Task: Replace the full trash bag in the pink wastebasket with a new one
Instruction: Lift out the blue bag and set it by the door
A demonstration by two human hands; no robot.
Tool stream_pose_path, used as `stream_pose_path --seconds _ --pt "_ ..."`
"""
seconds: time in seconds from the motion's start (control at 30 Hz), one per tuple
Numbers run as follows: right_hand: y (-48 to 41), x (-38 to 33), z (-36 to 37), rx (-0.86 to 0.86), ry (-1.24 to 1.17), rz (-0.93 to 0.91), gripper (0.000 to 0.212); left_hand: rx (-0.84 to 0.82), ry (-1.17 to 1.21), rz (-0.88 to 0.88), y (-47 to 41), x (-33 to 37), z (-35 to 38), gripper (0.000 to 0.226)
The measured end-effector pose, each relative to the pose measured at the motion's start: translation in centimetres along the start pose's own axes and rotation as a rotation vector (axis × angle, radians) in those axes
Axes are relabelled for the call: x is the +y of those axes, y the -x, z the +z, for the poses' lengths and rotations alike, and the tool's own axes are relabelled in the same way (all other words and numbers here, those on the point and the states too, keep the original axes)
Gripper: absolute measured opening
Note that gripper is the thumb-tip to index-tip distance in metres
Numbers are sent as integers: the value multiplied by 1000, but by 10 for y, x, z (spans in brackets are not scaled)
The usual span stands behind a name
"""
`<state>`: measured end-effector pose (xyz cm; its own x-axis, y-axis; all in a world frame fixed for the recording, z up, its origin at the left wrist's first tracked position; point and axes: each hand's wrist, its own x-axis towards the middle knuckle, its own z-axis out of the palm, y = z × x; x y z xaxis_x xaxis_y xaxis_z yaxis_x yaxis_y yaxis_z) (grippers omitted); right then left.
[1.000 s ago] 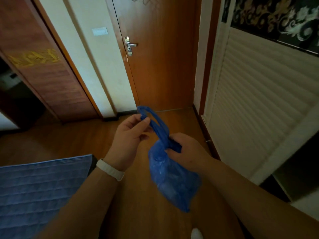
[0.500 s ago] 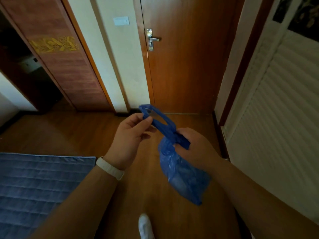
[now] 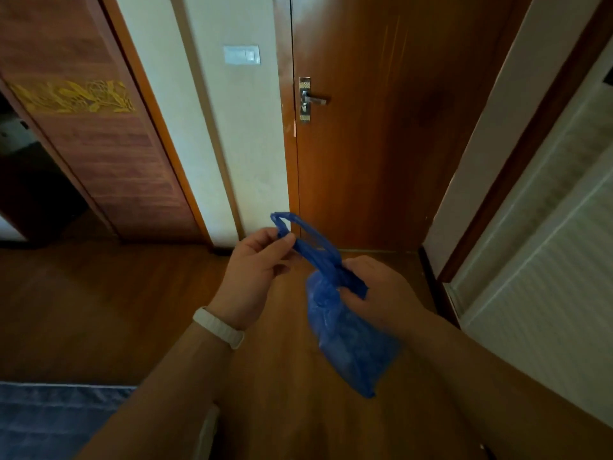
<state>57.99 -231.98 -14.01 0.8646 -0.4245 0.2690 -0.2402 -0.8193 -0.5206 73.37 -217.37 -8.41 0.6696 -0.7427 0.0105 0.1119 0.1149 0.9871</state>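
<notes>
A blue plastic trash bag [image 3: 348, 336] with something inside hangs in the air in front of me, above the wooden floor. My left hand [image 3: 255, 277] pinches one handle loop of the bag between thumb and fingers, stretched up to the left. My right hand [image 3: 378, 290] grips the bag's neck and the other handle just above the bulging part. A white band sits on my left wrist. The pink wastebasket is not in view.
A closed brown wooden door [image 3: 381, 127] with a metal lever handle [image 3: 311, 100] stands straight ahead. A white louvred cupboard door [image 3: 547, 260] runs along the right. A sliding wooden panel [image 3: 99, 154] is at the left, a blue quilted mat [image 3: 49, 423] at the bottom left.
The view has swung towards the door, which now looks closer and more central. Both hands keep the same hold on the bag, with the handle loop pulled slightly further apart.
</notes>
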Motion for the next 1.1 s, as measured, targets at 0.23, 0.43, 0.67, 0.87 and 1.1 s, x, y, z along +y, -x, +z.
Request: stream_pose_path --seconds 0.23,0.43,0.67,0.87,1.1 --pt "-89 9 46 -69 9 -11 24 -6 -16 -26 -87 1 -42 12" --pt "-169 39 82 -153 -28 -2 20 48 -26 -70 -163 -15 -68 13" --pt "-300 96 126 -230 -49 -94 23 115 -40 -97 -278 -28 -88 13" --pt "-406 147 132 -284 -106 -173 28 206 -119 -125 -386 -24 -96 10" --pt "-497 182 147 -272 -137 -181 30 268 -123 -160 -482 -31 -113 12"
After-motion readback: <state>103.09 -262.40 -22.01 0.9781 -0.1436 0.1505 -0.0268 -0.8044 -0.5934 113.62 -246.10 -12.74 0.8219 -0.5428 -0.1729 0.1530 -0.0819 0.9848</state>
